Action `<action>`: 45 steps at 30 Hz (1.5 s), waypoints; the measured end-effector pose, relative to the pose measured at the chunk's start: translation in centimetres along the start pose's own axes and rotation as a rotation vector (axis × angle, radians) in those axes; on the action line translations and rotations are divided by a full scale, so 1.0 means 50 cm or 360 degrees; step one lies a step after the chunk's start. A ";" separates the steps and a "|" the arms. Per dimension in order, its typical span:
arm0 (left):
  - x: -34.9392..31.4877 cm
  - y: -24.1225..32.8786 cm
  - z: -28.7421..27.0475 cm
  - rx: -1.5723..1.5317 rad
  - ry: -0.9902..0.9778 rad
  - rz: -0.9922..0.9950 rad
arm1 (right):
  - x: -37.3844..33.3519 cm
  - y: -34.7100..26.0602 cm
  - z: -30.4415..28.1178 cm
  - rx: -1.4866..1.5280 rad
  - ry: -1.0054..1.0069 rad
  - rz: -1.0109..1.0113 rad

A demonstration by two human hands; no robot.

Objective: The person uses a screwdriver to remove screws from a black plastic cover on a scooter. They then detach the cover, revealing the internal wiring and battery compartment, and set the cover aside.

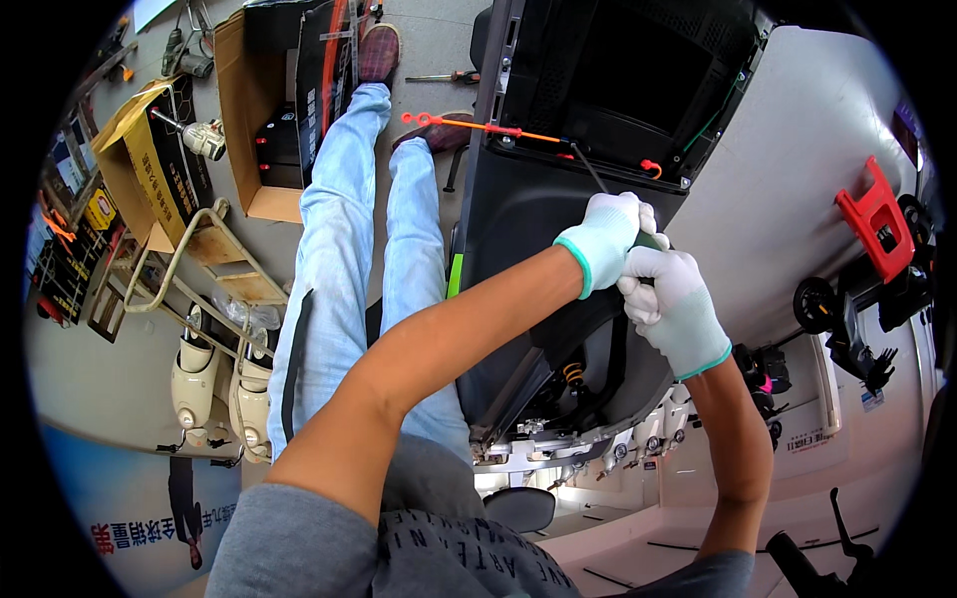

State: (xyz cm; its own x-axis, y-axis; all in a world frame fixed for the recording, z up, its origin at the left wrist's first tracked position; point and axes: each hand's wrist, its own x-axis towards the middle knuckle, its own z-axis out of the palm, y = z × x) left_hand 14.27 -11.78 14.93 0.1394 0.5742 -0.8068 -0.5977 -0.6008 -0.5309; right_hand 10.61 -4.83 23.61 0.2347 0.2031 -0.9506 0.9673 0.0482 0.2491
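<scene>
My left hand [606,239], in a white glove with a green cuff, is closed at the end of a thin dark rod [590,167]. Close beside it, my gloved right hand [670,304] has its fingers curled in. Between the two hands a small dark green piece [650,240] shows; most of what they grip is hidden. Both hands are over the black plastic body [528,214] of a scooter. An orange wire [543,136] with red connectors [423,119] stretches across the edge of an open black compartment [628,70], meeting the rod's far tip.
A red-capped wire end [650,167] sits at the compartment's rim. On the floor are a screwdriver [439,78], an open cardboard box [234,120], a power tool [204,138] and a metal-framed trolley [214,254]. A red stool [877,219] stands at right; cream scooters [194,374] at left.
</scene>
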 end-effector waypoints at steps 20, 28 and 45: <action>0.185 0.131 -0.140 0.3361 0.0395 0.2395 | 0.061 0.144 -0.154 -0.0890 0.1259 -0.1598; 0.200 0.167 -0.188 0.3353 0.0111 0.2519 | 0.093 0.177 -0.151 -0.0860 0.1405 -0.2050; 0.188 0.176 -0.175 0.3613 0.0245 0.2313 | 0.118 0.173 -0.153 -0.0748 0.1356 -0.2184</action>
State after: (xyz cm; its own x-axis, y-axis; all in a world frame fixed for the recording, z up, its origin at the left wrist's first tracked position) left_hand 17.24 -16.55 0.39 -0.7917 0.5265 -0.3100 0.1873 0.6920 0.6971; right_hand 19.60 4.27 21.58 -0.9661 0.1928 -0.1715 0.2503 0.8617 -0.4413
